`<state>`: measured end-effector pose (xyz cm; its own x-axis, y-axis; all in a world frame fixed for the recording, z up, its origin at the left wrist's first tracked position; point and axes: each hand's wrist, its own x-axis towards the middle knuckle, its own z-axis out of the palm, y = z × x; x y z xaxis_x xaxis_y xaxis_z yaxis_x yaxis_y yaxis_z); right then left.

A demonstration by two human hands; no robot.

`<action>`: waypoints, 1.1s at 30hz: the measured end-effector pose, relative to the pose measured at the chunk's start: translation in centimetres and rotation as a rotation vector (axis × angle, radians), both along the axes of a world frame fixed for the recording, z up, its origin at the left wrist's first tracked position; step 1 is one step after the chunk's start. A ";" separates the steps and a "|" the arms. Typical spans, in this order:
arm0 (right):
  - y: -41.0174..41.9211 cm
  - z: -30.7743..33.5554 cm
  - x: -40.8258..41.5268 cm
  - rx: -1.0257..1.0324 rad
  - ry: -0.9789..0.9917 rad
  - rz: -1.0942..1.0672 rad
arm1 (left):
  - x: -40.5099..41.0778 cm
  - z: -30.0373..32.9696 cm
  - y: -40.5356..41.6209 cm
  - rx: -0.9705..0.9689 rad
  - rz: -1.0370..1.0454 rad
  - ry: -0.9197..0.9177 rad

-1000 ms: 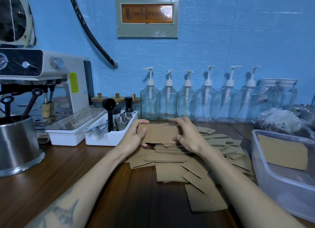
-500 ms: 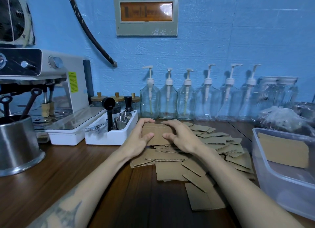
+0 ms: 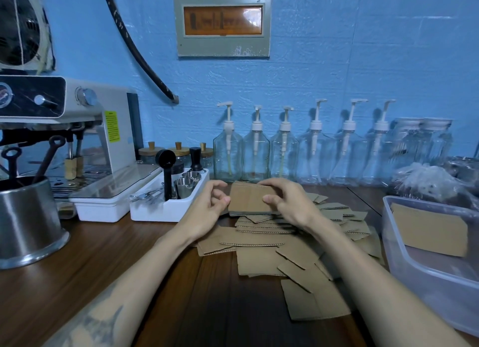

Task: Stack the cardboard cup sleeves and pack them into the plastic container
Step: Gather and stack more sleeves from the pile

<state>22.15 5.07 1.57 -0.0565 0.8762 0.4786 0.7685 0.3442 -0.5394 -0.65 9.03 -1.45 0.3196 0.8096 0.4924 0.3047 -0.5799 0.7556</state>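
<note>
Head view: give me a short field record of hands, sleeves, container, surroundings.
left hand: fingers curled at the left edge of the held stack
right hand: grips the stack, thumb on its face, fingers over the top edge
held stack: raised above the loose sleeves
loose sleeves: scattered flat, overlapping, on the table
container: at right, clear, sleeves inside
behind: row of pump bottles
left: espresso machine, steel pot

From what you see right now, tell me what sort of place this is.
Probably a café's coffee prep counter: an espresso machine on the left, a row of glass syrup pump bottles against the wall, and loose cardboard cup sleeves piled on the wooden counter.
</note>
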 end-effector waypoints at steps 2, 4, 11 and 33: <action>0.1 -0.1 0.9 0.011 0.024 -0.058 | -0.3 0.0 0.2 0.010 0.033 0.021; 0.2 -0.4 1.7 0.012 -0.007 -0.131 | -0.5 -0.2 0.5 0.026 0.066 0.037; 0.4 -1.2 2.6 -0.083 -0.062 -0.177 | -0.5 -0.9 1.2 0.065 0.126 0.210; 0.5 -0.5 3.1 0.012 0.022 -0.316 | 0.6 0.1 1.2 -0.020 -0.043 0.308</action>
